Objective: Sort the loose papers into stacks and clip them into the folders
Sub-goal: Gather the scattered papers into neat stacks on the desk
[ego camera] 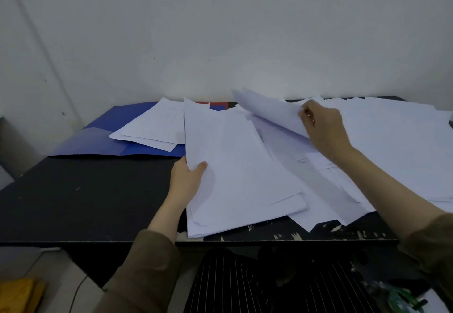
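Observation:
A stack of white papers (240,173) lies in the middle of the black table (93,197), and my left hand (187,177) grips its left edge, thumb on top. My right hand (323,128) pinches the edge of a single white sheet (272,112) and holds it lifted above the loose papers (397,146) spread over the right half of the table. An open blue folder (98,141) lies at the back left with a few sheets (154,126) on it. A red folder (217,104) peeks out at the back edge, mostly covered by paper.
A pale wall stands directly behind the table. The table's front edge (269,240) is chipped. Below it are my striped lap, a yellow object (19,295) on the floor at the left and a green item (402,298) at the lower right.

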